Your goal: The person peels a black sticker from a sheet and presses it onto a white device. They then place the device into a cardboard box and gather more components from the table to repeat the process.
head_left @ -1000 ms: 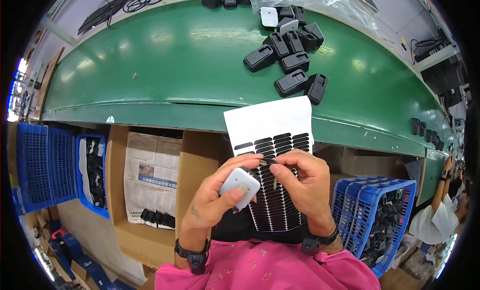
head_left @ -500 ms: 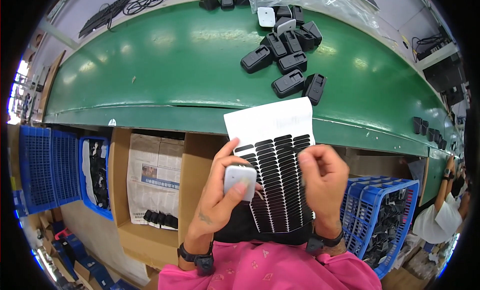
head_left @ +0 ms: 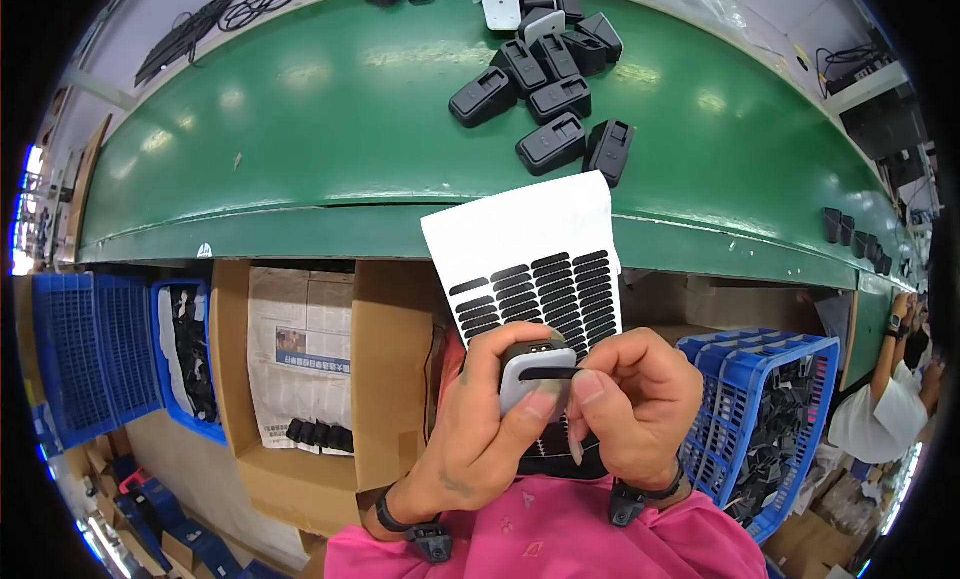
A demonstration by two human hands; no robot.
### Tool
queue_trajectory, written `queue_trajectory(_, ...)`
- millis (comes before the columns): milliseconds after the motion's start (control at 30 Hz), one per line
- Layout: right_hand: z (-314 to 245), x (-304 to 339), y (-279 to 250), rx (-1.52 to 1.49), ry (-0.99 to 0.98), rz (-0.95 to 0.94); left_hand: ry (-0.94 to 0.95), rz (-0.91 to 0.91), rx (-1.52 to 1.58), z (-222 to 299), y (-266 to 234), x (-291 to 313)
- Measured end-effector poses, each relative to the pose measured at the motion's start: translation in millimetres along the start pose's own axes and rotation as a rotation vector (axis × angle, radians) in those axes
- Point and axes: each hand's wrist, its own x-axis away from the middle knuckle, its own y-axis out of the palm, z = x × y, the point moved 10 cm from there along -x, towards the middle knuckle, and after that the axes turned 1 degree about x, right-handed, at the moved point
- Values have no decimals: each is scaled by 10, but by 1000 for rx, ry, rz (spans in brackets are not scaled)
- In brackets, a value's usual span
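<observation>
- I see the left hand [head_left: 478, 441] gripping the grey gadget [head_left: 513, 391], near centre.
- The right hand [head_left: 645, 411] pinches a black strip [head_left: 548, 373] across its face.
- Beyond, I see a sticker sheet [head_left: 530, 224] by the green table [head_left: 300, 129].

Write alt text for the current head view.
A person's left hand holds a small pale-grey and black plastic device while the right hand pinches a thin black strip over its pale face. Beyond is a white sheet with rows of black oblong stickers; black plastic blocks lie clustered on a green worktable.
</observation>
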Motion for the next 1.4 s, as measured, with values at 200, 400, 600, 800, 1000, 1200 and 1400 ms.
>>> queue_trajectory(200, 97, 41, -112, -70, 44, 98, 4, -11, -74, 13, 38, -5)
queue_trajectory(400, 102, 42, -125, -72, 45, 91, 5, -14, -105, 14, 68, -13)
queue_trajectory(600, 117, 41, -152, -41, 20, 109, 6, -4, -126, 29, 87, -26)
queue_trajectory(800, 56, 22, -132, 32, -66, 79, -37, 29, -96, -11, 100, -21)
queue_trajectory(1000, 94, 44, -166, 49, -17, 100, 52, 36, -181, 15, 112, -6)
queue_trajectory(1200, 30, 19, -134, 101, -97, 111, 86, 81, -228, 51, 91, -7)
queue_trajectory(1400, 62, 19, -138, 140, -100, 106, 116, 95, -279, 103, 105, -8)
